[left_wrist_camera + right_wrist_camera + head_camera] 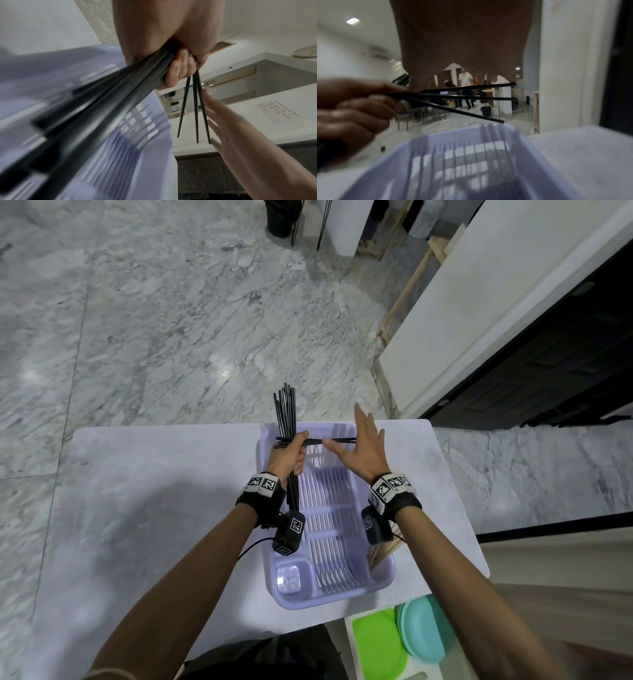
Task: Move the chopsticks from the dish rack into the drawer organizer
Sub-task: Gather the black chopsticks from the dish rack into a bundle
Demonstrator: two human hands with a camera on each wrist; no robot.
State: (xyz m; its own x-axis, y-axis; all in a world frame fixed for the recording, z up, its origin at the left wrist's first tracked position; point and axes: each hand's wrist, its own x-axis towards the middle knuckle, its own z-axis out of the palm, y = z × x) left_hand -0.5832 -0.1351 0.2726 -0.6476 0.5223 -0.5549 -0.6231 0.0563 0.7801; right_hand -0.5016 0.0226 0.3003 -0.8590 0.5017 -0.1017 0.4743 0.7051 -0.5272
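- My left hand (289, 455) is fisted round a bundle of black chopsticks (286, 409), held above the far left corner of the lavender dish rack (270, 573). Most sticks run fore-and-aft through the fist, tips pointing away from me.
- Three strays (337, 440) stick out sideways from the same fist, crossing over the rack toward my right. The left wrist view shows them fanned apart, pinched only at one end, a weak hold in my judgement.
- My right hand (363, 448) is flat, fingers straight and spread, holding nothing. Its fingers lie against the strays; I read that as a flat palm used to sweep them round into line with the bundle.
- Reason for hovering over the rack, I'd guess: anything that slips falls back in, not onto the floor.
- Pale wooden sticks (385, 549) lean in the near right corner of the rack, under my right wrist, so the rack is not emptied.
- Open drawer (349, 645) at near right shows green and teal plates (424, 631); I cannot make out the organizer.
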